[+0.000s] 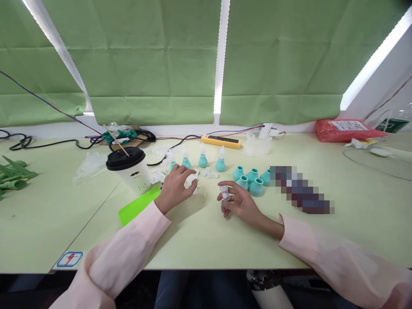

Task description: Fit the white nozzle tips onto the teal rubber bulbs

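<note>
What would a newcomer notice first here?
Probably the teal bulbs: open ones clustered by the right hand, which holds a small clear piece, and a row with clear tips farther back. Left of the left hand, a white cup with a black lid stands out, beside a bright green sheet.

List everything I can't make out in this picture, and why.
All in the head view:
1. Leftmost teal bulb: partly hidden by the left hand.
2. Clear piece: partly covered by the right hand.
3. Dark item: blurred into blocks.
4. Green parts: cut off by the left edge.
5. Red package: label print too small.
6. Cup: contents hidden by its lid.
</note>
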{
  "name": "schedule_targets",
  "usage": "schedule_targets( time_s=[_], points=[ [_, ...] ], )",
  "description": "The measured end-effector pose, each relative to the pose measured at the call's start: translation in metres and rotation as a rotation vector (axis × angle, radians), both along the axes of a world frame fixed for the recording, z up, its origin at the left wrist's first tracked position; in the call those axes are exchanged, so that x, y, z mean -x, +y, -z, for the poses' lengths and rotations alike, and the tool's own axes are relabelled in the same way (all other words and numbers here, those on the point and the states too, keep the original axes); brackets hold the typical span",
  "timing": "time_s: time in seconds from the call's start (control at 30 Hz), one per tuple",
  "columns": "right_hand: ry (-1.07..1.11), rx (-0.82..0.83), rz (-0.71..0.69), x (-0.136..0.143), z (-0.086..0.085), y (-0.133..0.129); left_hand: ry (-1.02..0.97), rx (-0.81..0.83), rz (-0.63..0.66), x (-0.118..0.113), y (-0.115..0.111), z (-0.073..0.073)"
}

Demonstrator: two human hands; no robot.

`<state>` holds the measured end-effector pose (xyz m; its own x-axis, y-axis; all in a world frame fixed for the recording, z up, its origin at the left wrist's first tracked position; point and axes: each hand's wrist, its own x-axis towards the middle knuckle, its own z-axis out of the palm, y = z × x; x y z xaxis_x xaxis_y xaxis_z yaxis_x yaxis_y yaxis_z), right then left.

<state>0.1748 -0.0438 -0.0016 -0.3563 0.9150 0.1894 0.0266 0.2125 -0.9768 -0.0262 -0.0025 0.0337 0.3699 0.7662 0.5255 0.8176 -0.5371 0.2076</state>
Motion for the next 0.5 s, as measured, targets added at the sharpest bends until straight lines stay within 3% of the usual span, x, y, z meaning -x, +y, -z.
schedule_targets(
  time_s=[0.13,0.33,0.5],
  points=[
    [0.002,0.091,-0.027,0.000,-0.002,0.004,0.221,0.008,-0.002,0.003,0.003,0.006],
    [0.028,0.230,-0.091,0.000,-0.005,0.005,0.397,0.000,-0.064,-0.006,0.002,0.022],
    [0.040,0.217,-0.123,0.001,0.000,0.006,0.515,0.001,-0.115,-0.016,0.001,0.027]
  ],
)
